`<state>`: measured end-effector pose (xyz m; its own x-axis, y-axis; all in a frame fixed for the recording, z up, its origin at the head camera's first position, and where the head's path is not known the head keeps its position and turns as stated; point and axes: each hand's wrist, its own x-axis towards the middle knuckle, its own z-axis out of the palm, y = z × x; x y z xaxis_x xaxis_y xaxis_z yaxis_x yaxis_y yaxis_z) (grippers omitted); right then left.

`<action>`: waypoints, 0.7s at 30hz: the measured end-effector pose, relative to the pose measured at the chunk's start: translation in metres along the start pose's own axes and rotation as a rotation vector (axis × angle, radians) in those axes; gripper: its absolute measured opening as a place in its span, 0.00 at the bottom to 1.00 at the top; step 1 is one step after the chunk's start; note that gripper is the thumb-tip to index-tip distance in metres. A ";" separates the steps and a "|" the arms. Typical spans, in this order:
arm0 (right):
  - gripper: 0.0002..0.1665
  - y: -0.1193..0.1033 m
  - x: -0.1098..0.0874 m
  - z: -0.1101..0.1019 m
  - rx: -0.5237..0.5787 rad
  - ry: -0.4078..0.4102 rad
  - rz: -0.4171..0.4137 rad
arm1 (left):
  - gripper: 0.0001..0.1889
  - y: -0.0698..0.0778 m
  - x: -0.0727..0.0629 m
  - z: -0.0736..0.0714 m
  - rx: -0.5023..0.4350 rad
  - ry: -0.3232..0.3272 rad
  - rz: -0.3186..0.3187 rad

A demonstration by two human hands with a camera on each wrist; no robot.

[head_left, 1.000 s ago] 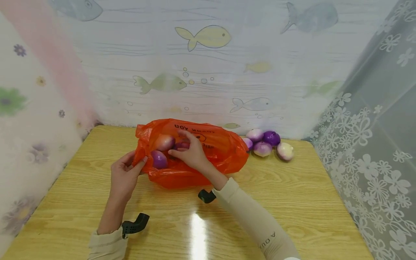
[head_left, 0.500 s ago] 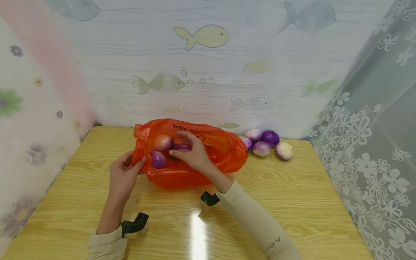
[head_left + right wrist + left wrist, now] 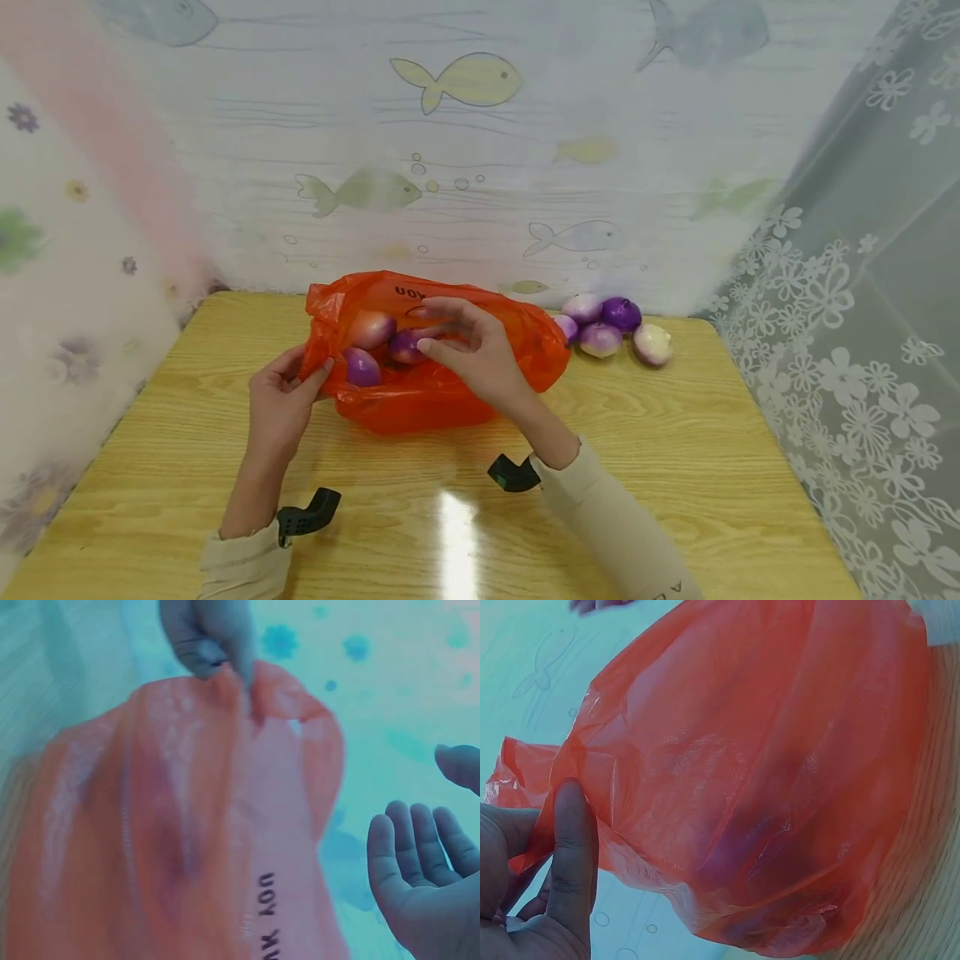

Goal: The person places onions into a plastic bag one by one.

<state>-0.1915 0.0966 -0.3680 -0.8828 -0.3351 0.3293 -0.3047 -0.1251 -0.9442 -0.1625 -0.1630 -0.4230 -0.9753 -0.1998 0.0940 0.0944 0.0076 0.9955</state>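
A red plastic bag (image 3: 420, 408) lies on the table with its mouth spread. In the head view several purple onions show, among them a pinkish onion (image 3: 372, 330), a purple onion (image 3: 362, 367) and a third onion (image 3: 407, 346), all inside the bag. My left hand (image 3: 285, 408) pinches the bag's left rim between thumb and fingers; the left wrist view has these fingers (image 3: 571, 847) on the thin film. Over the bag's opening, beside the third onion, my right hand (image 3: 480, 354) is held with fingers loosely bent. Nothing is in the right hand (image 3: 424, 885) in the right wrist view.
More onions (image 3: 600, 340) sit in a cluster on the wooden table (image 3: 637, 450), right of the bag. A fish-patterned curtain (image 3: 480, 208) stands behind, and a sheer flowered curtain (image 3: 862, 375) hangs at the right.
My right hand has let go of the third onion inside the bag and drawn back to the right and up. The left hand keeps its pinch on the rim.
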 end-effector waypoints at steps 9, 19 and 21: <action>0.20 -0.026 -0.018 -0.033 0.105 0.100 -0.022 | 0.21 -0.001 -0.001 0.001 -0.004 0.009 -0.022; 0.21 -0.032 -0.032 -0.089 0.183 0.266 -0.107 | 0.20 -0.001 -0.001 0.001 -0.018 0.015 -0.024; 0.19 -0.030 -0.036 -0.101 0.225 0.276 -0.120 | 0.20 -0.001 -0.001 0.002 -0.021 0.017 -0.024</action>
<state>-0.1872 0.2066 -0.3526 -0.9183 -0.0449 0.3933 -0.3522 -0.3609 -0.8635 -0.1617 -0.1611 -0.4237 -0.9739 -0.2162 0.0695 0.0752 -0.0183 0.9970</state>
